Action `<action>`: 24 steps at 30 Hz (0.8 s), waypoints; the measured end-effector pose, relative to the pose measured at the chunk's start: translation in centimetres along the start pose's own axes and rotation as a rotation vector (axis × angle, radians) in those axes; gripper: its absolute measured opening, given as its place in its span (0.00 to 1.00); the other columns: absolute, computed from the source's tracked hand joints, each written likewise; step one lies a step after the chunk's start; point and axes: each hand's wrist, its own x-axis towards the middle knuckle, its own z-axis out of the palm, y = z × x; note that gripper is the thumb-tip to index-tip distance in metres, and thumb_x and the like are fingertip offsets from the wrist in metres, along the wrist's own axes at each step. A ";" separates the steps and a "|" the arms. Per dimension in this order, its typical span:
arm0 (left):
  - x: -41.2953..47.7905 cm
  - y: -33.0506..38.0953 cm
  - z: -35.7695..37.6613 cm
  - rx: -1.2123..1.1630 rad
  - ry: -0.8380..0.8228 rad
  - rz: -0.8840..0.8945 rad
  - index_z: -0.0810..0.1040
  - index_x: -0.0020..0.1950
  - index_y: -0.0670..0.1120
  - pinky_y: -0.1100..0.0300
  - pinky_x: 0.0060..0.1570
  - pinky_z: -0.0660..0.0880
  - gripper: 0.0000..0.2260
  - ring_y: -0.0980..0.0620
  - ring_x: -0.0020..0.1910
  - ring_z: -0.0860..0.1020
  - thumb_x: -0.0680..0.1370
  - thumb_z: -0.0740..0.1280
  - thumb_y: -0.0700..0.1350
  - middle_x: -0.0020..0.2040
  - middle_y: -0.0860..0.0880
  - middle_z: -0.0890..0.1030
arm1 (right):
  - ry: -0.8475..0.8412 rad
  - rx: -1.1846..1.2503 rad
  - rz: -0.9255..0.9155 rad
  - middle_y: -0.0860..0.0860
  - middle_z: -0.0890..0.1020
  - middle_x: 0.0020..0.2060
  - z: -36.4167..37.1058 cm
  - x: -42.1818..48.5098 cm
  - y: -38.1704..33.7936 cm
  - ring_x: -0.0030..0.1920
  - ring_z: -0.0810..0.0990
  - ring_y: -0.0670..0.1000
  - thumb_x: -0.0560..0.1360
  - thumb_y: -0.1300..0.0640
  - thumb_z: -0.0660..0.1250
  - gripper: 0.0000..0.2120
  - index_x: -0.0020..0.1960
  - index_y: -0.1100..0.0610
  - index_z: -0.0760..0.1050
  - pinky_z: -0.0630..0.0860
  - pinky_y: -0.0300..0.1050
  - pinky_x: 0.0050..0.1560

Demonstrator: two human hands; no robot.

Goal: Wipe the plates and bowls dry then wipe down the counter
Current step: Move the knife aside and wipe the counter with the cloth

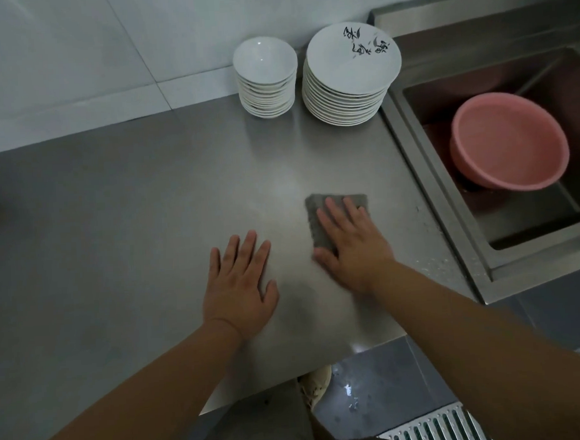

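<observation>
— Grey cloth (320, 235): where does it lie against the hand?

— I see it flat on the steel counter (132, 210), under the right hand (353, 247). The fingers are straight and spread, pressing down on it. The cloth's far edge and left side show past them.

— And the other one?

— The left hand (240, 282) is palm down on bare counter just beside the cloth, not touching it, fingers straight, holding nothing.

— The dishes?

— I make out the stack of bowls (265, 81) and the stack of plates (349, 81) side by side at the back wall, well apart from both hands. A pink basin (508, 140) sits tilted in the sink (446, 179) on the right.
</observation>
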 end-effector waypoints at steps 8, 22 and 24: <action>0.1 -0.1 -0.3 0.006 -0.027 0.007 0.55 0.84 0.53 0.37 0.79 0.48 0.35 0.43 0.83 0.49 0.79 0.57 0.62 0.85 0.49 0.51 | 0.034 0.062 -0.008 0.53 0.44 0.85 2.0 -4.1 -4.1 0.83 0.39 0.61 0.80 0.27 0.48 0.43 0.86 0.52 0.46 0.43 0.62 0.82; 12.7 -3.4 -4.0 0.032 0.096 -0.032 0.63 0.81 0.49 0.38 0.78 0.52 0.32 0.37 0.79 0.58 0.79 0.59 0.62 0.82 0.41 0.59 | 0.042 0.105 0.262 0.50 0.44 0.85 -3.7 8.5 1.7 0.84 0.41 0.60 0.77 0.29 0.34 0.41 0.85 0.48 0.43 0.39 0.58 0.82; 14.9 -3.5 -4.0 0.026 0.070 -0.055 0.59 0.83 0.50 0.38 0.79 0.50 0.33 0.37 0.81 0.54 0.80 0.57 0.63 0.83 0.42 0.55 | 0.054 0.131 0.330 0.52 0.44 0.85 -3.6 8.7 0.3 0.83 0.40 0.62 0.78 0.29 0.35 0.42 0.85 0.51 0.43 0.38 0.59 0.82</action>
